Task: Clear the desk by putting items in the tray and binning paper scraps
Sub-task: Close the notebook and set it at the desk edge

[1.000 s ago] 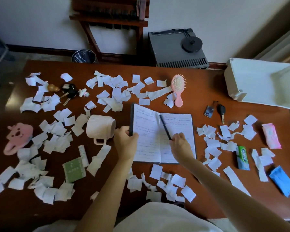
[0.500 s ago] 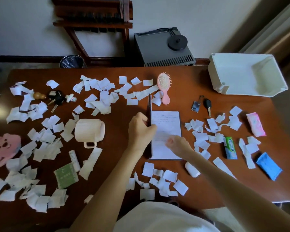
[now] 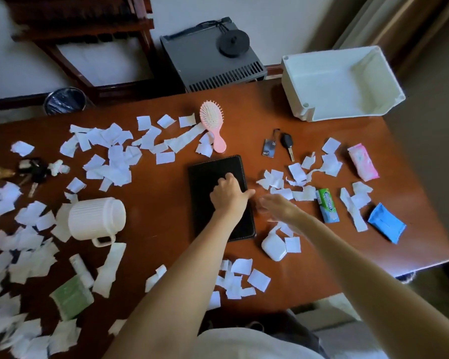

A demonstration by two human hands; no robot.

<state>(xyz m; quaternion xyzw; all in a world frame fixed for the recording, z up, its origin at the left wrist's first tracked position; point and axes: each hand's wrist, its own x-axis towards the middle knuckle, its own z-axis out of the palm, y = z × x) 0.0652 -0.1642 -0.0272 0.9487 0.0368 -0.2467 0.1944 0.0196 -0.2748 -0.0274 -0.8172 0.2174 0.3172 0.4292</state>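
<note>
Curling its fingers on the cover of the closed black notebook, the left grip is hooking its thumb over the book's three o'clock edge and holding it flat on the surface in mid-view. The right grip is hovering just off that edge at three o'clock. It is blurred, with fingers straight and holding nothing, above white scraps. More scraps are lying from seven round to eleven o'clock and at six. The tray is sitting on the far corner at two o'clock, well apart from the notebook. The bin is standing on the floor at ten o'clock. A brush is lying near the notebook at twelve, a key at one, gum at three, a white case at five, and a mug is lying on its side at nine.
</note>
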